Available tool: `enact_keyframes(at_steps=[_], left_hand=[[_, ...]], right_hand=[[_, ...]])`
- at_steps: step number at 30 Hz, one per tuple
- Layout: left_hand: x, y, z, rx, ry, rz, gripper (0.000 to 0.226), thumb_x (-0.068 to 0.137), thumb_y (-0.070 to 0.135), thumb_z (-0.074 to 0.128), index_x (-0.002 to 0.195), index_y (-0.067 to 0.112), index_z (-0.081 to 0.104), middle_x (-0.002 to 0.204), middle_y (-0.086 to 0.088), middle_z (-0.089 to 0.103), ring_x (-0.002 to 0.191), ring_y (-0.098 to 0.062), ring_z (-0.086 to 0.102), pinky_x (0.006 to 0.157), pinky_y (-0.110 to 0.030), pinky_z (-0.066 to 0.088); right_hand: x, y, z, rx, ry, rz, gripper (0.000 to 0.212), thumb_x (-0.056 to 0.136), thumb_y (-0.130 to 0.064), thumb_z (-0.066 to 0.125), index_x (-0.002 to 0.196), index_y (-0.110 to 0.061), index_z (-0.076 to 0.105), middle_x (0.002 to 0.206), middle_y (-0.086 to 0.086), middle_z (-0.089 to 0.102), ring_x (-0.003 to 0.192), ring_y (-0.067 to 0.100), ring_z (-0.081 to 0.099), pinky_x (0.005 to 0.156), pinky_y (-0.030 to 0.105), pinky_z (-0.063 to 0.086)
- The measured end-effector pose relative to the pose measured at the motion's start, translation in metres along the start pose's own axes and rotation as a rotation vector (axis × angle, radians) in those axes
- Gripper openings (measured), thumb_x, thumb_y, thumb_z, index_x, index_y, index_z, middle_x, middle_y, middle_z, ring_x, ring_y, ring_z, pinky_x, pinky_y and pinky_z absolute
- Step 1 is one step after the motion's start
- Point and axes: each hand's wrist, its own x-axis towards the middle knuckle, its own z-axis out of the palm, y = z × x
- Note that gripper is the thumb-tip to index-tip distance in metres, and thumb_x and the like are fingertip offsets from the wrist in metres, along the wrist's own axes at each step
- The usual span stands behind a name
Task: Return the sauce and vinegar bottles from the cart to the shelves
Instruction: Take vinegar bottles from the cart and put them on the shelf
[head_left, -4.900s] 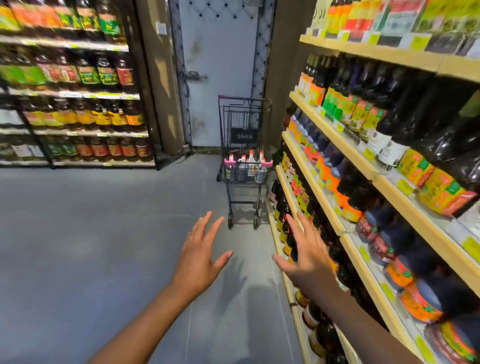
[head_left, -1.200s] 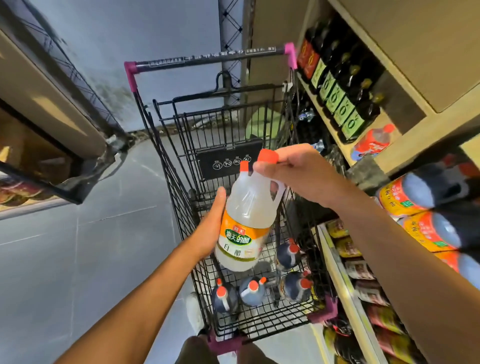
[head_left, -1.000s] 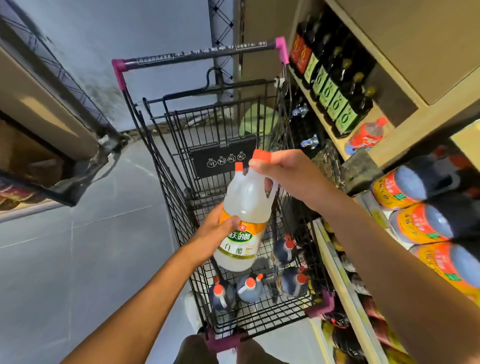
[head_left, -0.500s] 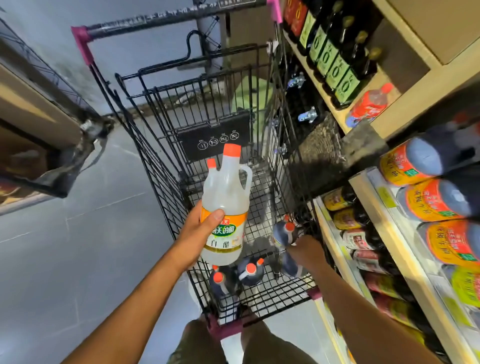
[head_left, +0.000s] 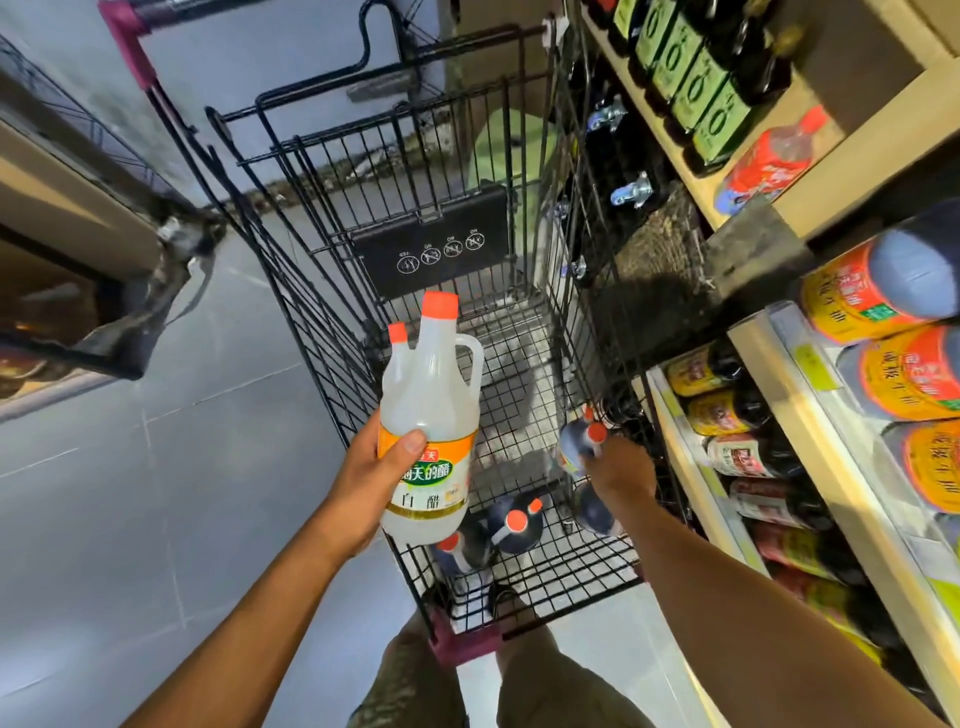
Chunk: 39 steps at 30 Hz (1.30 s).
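Observation:
My left hand (head_left: 374, 475) grips a clear white vinegar bottle (head_left: 431, 415) with an orange cap and orange-green label, held upright above the left side of the black wire cart (head_left: 441, 156). Down in the basket, my right hand (head_left: 621, 470) closes around a dark sauce bottle (head_left: 576, 441) with an orange cap, near the cart's right wall. Two more dark bottles (head_left: 511, 522) with orange caps stand on the basket floor below the vinegar bottle, and another dark one sits partly hidden under my right hand.
Wooden shelves (head_left: 841, 156) packed with dark sauce bottles run along the right, close to the cart. A red-labelled bottle (head_left: 769, 161) lies on its side on an upper shelf. Grey floor (head_left: 130, 519) opens to the left; another shelf unit (head_left: 62, 270) stands far left.
My right hand let go of the vinegar bottle's cap, dropped into the basket and took hold of a dark bottle. My left hand now carries the vinegar bottle alone.

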Motion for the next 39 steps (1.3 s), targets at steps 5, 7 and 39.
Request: enact_keyframes(at_steps=[5, 7, 39], left_hand=[[-0.005, 0.002, -0.009, -0.004, 0.013, 0.011, 0.103, 0.065, 0.075, 0.076, 0.136, 0.006, 0.049, 0.118, -0.019, 0.071, 0.107, -0.038, 0.070, 0.087, -0.053, 0.059], [-0.007, 0.005, -0.011, -0.001, 0.027, 0.017, 0.102, 0.064, 0.076, 0.076, 0.135, 0.007, 0.050, 0.118, -0.017, 0.072, 0.108, -0.036, 0.071, 0.087, -0.050, 0.060], [-0.055, 0.167, -0.028, -0.022, -0.402, 0.245, 0.078, 0.083, 0.059, 0.068, 0.144, 0.015, 0.050, 0.129, -0.017, 0.068, 0.118, -0.034, 0.066, 0.096, -0.049, 0.055]], right_hand=[[0.009, 0.005, -0.007, 0.139, 0.008, -0.097, 0.032, 0.101, -0.033, 0.054, 0.089, -0.011, 0.074, 0.087, 0.008, 0.073, 0.076, 0.023, 0.065, 0.057, 0.026, 0.038], [0.007, 0.006, -0.013, 0.270, 0.017, -0.160, 0.035, 0.099, -0.034, 0.059, 0.074, -0.012, 0.068, 0.071, 0.003, 0.065, 0.070, 0.022, 0.062, 0.057, 0.027, 0.038], [-0.245, -0.116, -0.291, 1.671, 0.411, -0.278, 0.058, 0.096, -0.053, 0.059, 0.111, 0.002, 0.065, 0.098, 0.015, 0.067, 0.088, 0.025, 0.064, 0.081, 0.039, 0.048]])
